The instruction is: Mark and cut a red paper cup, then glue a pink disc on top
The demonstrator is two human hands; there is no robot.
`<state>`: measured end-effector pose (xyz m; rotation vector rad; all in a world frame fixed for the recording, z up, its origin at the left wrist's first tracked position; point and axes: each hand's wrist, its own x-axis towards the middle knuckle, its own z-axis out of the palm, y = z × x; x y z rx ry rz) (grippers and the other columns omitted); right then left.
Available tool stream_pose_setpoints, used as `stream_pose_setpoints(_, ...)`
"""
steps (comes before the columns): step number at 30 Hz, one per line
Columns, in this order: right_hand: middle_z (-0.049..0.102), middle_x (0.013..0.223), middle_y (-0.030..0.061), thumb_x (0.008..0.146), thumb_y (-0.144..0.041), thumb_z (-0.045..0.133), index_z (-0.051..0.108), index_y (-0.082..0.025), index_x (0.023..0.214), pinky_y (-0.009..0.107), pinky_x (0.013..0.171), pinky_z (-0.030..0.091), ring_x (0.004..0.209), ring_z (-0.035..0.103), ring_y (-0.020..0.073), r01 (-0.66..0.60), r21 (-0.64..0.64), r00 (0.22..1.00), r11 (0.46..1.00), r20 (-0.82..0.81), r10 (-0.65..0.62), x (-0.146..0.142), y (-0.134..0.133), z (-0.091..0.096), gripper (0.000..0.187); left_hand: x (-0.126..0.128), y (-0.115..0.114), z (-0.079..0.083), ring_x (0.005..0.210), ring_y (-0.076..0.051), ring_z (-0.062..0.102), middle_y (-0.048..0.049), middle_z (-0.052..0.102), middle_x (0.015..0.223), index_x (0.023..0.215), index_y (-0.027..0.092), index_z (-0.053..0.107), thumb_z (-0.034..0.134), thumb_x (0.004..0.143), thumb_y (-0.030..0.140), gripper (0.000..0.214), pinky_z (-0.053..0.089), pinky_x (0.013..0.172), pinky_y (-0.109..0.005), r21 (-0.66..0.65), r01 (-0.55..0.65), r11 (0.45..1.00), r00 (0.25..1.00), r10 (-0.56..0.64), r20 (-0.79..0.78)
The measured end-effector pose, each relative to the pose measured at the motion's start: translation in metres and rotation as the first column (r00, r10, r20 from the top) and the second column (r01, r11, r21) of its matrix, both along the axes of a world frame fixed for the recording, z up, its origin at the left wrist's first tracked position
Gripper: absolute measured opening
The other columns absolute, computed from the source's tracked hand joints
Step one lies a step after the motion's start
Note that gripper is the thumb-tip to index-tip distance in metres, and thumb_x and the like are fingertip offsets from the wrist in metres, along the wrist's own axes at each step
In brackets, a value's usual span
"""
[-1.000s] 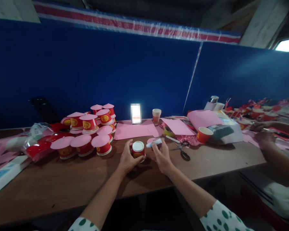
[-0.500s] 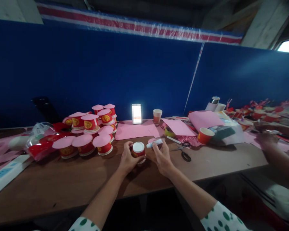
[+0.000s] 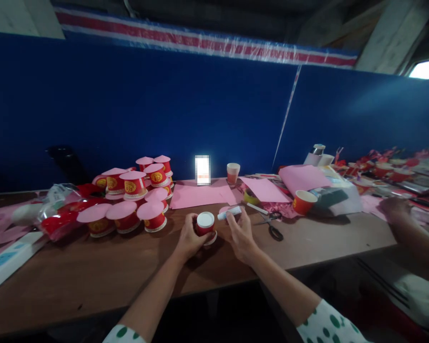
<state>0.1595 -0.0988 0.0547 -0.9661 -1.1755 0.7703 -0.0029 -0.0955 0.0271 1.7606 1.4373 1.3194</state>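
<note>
My left hand (image 3: 188,237) is wrapped round an upturned red paper cup (image 3: 205,226) whose white base faces up, standing on the brown table (image 3: 93,271). My right hand (image 3: 240,233) pinches a small white glue tube (image 3: 229,213), held level just right of the cup's base. A pink paper disc (image 3: 224,208) lies behind the tube. Left of my hands is a heap of red cups capped with pink paper discs (image 3: 136,195).
Black scissors (image 3: 272,227) lie right of my right hand. Pink paper sheets (image 3: 200,194), a lit phone (image 3: 202,169), a small cup (image 3: 232,172) and a tipped red cup (image 3: 303,201) sit further back. Another person's hand (image 3: 393,208) works at the right. A white power strip (image 3: 7,257) lies far left.
Almost nothing differs: both hands keep their hold on the cup and the tube. The view has shifted slightly.
</note>
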Motion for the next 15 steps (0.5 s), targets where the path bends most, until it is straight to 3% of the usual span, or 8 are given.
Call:
stream_pose_setpoints(6, 0.058, 0.077, -0.0003, 0.082, -0.031, 0.053, 0.055, -0.019, 0.085, 0.025, 0.065, 0.043, 0.068, 0.053, 0.0126, -0.014, 0.018, 1.000, 1.000, 0.022, 0.014, 0.000, 0.000, 0.000, 0.012, 0.001, -0.003, 0.008, 0.095, -0.022, 0.058, -0.0070, 0.060, 0.103, 0.107, 0.019, 0.046, 0.069, 0.062, 0.034, 0.052, 0.045, 0.084, -0.038, 0.016, 0.119, 0.993, 0.993, -0.119, -0.002)
stream_pose_setpoints(15, 0.059, 0.081, 0.0007, 0.083, -0.032, 0.053, 0.055, -0.021, 0.091, 0.024, 0.064, 0.045, 0.069, 0.054, 0.0126, -0.039, 0.048, 0.996, 0.998, 0.079, 0.035, -0.006, -0.011, 0.006, 0.014, -0.001, 0.001, 0.000, 0.099, -0.024, 0.056, -0.0091, 0.059, 0.110, 0.113, 0.018, 0.048, 0.068, 0.065, 0.029, 0.053, 0.043, 0.088, -0.040, 0.044, 0.181, 0.982, 0.983, -0.181, 0.002)
